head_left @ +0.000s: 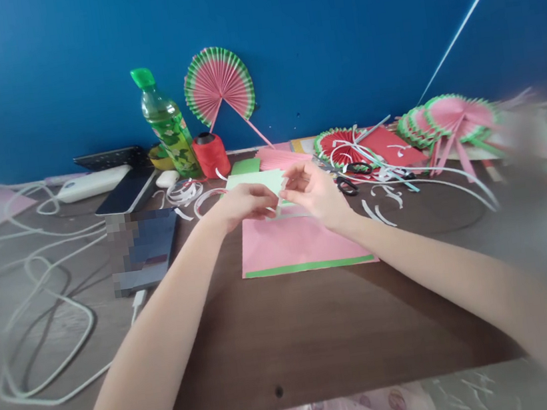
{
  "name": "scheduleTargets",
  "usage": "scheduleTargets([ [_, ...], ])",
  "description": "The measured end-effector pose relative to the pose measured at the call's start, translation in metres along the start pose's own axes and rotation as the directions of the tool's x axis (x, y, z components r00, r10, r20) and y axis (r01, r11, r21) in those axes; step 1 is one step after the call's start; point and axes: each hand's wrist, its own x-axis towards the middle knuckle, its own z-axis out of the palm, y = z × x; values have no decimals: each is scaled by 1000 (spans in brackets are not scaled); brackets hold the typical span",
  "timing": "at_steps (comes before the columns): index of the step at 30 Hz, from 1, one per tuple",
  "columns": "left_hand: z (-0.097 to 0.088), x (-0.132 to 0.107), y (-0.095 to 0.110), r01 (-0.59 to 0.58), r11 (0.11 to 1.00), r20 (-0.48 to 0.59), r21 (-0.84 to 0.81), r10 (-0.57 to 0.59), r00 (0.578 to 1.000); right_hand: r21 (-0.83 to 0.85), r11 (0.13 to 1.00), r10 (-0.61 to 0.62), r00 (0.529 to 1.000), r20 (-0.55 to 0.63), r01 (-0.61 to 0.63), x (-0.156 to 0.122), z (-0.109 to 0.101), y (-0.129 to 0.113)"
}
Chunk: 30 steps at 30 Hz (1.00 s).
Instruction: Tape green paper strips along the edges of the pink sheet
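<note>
A long, looped white cable [91, 318] ends at a flat, dark rectangular device [151, 251] on the brown wooden desk [320, 333]. Next come a green plastic bottle [171, 134] and a red thread spool [210, 156]. The left hand [249, 203], fingers curled, nearly meets the right hand [313, 193], its fingertips drawn narrow, at a small whitish strip [279, 208]; which one grips it I cannot tell. The strip is above a pink paper sheet with a green edge stripe [303, 245]. Rightward lie black-handled scissors [355, 191] and pleated pink-and-green paper fans [458, 115]
</note>
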Motion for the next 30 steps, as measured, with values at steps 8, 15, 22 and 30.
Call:
scheduleTargets([
  [8, 1, -1, 3, 15, 1000, 0, -3, -15, 1000, -37, 999, -21, 999, 39, 22, 0, -2, 6],
  [15, -1, -1, 3, 9, 999, -16, -36, -10, 1000, -61, 997, -35, 998, 53, 38, -2, -1, 8],
  [22, 2, -2, 4, 35, 997, -31, -66, -37, 999, -39, 998, -47, 998, 44, 49, -3, -1, 8],
  [30, 2, 1, 2, 43, 993, -25, -113, -46, 999, -46, 998, -35, 999, 41, 37, -5, 0, 6],
])
